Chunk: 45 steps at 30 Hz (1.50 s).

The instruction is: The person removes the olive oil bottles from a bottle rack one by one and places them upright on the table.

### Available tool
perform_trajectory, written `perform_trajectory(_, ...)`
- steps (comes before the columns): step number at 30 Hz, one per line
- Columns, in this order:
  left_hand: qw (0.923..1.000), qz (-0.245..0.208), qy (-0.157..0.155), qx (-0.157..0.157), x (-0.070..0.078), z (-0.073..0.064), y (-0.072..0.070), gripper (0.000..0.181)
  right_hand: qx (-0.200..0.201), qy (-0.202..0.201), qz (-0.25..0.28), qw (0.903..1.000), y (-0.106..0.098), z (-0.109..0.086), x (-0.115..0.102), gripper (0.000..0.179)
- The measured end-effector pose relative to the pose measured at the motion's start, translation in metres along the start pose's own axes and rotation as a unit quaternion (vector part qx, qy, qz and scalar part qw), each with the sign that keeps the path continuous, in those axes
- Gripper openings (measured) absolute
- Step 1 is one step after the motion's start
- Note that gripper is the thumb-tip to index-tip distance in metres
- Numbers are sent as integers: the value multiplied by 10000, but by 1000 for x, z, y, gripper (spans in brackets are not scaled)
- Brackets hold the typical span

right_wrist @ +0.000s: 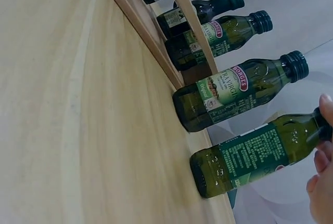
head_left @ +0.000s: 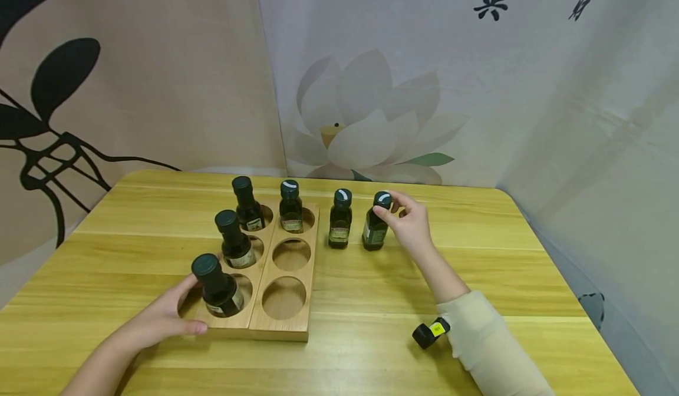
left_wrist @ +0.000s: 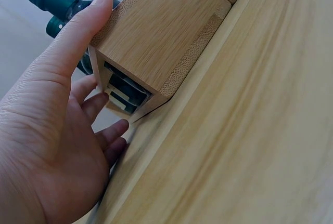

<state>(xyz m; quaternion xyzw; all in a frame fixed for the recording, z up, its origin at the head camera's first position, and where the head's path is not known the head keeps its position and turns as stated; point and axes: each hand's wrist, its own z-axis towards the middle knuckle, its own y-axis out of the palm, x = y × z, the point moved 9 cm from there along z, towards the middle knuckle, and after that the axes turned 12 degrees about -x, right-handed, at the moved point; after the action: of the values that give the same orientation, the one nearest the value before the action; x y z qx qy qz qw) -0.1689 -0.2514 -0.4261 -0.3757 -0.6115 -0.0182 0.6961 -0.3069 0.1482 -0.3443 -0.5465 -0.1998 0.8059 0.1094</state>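
My right hand (head_left: 411,225) pinches the dark cap of a green olive oil bottle (right_wrist: 255,154), which stands upright on the table with its text side showing in the right wrist view. Just left of it stands another olive oil bottle (head_left: 340,226) with a Borges label. My left hand (head_left: 154,322) holds the near left corner of a two-column wooden bottle rack (head_left: 278,325), thumb on the front face and fingers at the open side. Three dark-capped bottles (head_left: 227,237) fill the rack's left column. One olive oil bottle (head_left: 290,207) sits in the far hole of the right column.
The middle hole (head_left: 292,256) and near hole (head_left: 284,299) of the right column hold nothing. Behind the wooden table (head_left: 366,349) hangs a printed curtain (head_left: 371,89) with a lotus. A black device with a yellow tag (head_left: 431,332) is at my right sleeve.
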Motion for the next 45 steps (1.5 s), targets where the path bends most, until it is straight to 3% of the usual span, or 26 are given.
perform_trajectory(9,10000,15,-83,-6,0,0,0,93,14,93,7,10000,-5,-2,-2,42)
perform_trajectory(17,10000,-72,-41,-9,1,-1,-1,93,444,-1123,-31,9927,-10,0,-57,40)
perform_trajectory(22,9999,-94,-69,1,2,0,-1,94,318,-1538,83,9876,10,-1,-88,43)
perform_trajectory(29,9999,-74,-93,-19,1,0,0,93,-213,-2050,372,9778,53,-2,-114,42)
perform_trajectory(32,9999,-116,-64,-25,1,1,0,93,-449,-1956,472,9785,72,0,-118,44)
perform_trajectory(37,10000,-82,-40,-22,1,1,0,92,-769,-1432,563,9851,101,9,-110,46)
perform_trajectory(45,10000,10,-4,-24,1,0,0,92,-957,-818,477,9909,127,21,-97,55)
